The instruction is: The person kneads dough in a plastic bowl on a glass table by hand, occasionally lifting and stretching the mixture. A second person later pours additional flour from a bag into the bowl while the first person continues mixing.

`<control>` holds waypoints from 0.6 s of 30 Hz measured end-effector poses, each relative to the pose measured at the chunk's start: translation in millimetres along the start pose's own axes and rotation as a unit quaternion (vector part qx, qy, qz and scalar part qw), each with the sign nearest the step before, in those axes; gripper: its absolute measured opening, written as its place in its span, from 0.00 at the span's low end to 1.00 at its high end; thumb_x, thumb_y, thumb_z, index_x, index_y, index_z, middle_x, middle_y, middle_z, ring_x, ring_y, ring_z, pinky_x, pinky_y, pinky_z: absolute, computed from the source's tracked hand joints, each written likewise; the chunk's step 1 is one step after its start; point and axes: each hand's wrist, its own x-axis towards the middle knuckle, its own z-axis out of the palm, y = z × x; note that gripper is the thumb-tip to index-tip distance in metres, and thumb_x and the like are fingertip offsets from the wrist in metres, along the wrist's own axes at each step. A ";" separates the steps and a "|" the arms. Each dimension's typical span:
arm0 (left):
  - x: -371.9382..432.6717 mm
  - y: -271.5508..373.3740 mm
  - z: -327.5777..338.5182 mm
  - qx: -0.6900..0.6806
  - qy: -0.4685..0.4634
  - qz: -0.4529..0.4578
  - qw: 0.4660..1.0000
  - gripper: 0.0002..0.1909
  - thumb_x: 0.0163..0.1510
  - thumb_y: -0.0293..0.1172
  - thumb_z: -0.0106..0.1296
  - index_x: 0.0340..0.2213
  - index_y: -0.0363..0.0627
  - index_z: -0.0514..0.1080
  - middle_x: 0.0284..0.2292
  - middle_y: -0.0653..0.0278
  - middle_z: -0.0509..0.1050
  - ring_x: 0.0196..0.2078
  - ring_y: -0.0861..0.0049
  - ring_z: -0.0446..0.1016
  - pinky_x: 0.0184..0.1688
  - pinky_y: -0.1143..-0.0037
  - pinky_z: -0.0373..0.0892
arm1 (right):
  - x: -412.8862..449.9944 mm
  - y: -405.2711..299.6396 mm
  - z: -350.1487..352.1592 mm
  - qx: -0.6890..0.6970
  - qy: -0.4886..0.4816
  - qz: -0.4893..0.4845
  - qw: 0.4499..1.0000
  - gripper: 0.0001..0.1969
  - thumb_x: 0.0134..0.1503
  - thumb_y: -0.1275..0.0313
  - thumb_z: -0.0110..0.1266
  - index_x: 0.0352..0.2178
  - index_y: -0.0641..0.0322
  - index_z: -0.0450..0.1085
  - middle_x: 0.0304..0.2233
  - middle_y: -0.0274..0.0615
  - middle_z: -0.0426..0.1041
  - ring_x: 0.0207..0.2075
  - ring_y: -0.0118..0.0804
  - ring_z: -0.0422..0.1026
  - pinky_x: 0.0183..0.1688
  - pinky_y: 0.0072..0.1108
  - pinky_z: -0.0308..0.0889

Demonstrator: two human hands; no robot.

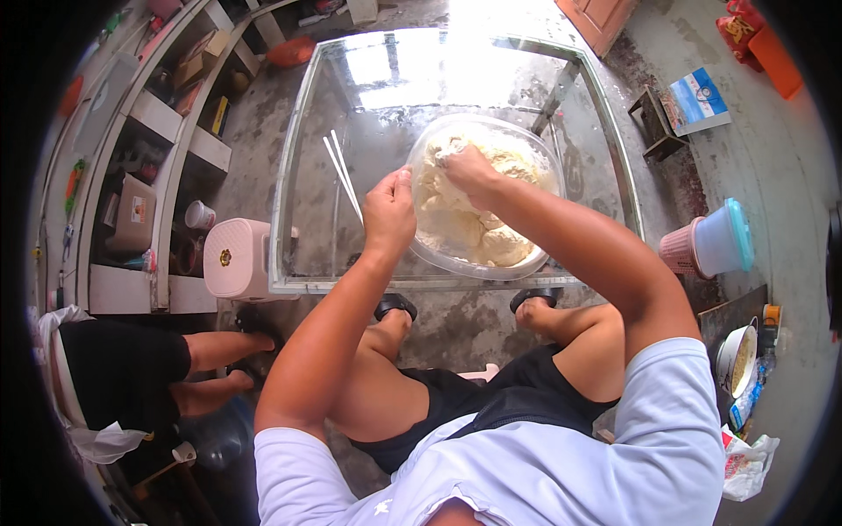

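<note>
A clear plastic tub [480, 268] stands on a glass-topped table [302, 197] before me. Inside lies pale, lumpy dough [506, 243], with dry flour around its upper part. My left hand [391, 209] grips the tub's left rim between thumb and fingers. Over the rim, my right hand [470, 174] reaches into the upper part of the tub, its curled fingers closed on the dough; the fingertips are partly hidden. A pair of white chopsticks [343, 172] lies on the glass left of my left hand.
A pink stool [237, 256] stands at the table's left, near shelves [158, 115] with boxes and containers. Another person's legs [220, 355] show at lower left. To the right are a wooden stool [651, 125], a lidded bucket [720, 238] and a bowl [737, 361] on a low surface.
</note>
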 end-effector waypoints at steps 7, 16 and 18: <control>0.7 -6.7 -5.6 0.005 0.015 -0.030 0.999 0.18 0.59 0.38 0.43 0.40 0.35 0.73 0.32 0.53 0.78 0.34 0.72 0.76 0.39 0.75 0.69 | -42.6 11.2 -11.9 -0.386 -0.182 -0.266 0.865 0.18 0.50 0.69 0.53 0.39 0.73 0.70 0.33 0.56 0.75 0.34 0.46 0.75 0.36 0.31 0.69; -2.5 0.8 -3.3 0.035 0.011 -0.005 0.999 0.18 0.59 0.39 0.43 0.40 0.36 0.73 0.33 0.50 0.77 0.36 0.66 0.77 0.40 0.73 0.69 | -1.0 -18.2 -11.1 -0.495 0.016 -0.180 0.850 0.17 0.49 0.64 0.52 0.35 0.70 0.73 0.36 0.58 0.74 0.39 0.50 0.74 0.42 0.33 0.70; -0.3 -1.5 -1.6 0.034 0.013 -0.001 0.999 0.18 0.59 0.39 0.43 0.40 0.36 0.73 0.34 0.50 0.77 0.36 0.65 0.77 0.40 0.72 0.69 | -4.3 -12.6 -4.7 -0.490 0.026 -0.225 0.842 0.19 0.49 0.65 0.52 0.39 0.70 0.69 0.36 0.58 0.74 0.39 0.53 0.74 0.42 0.34 0.69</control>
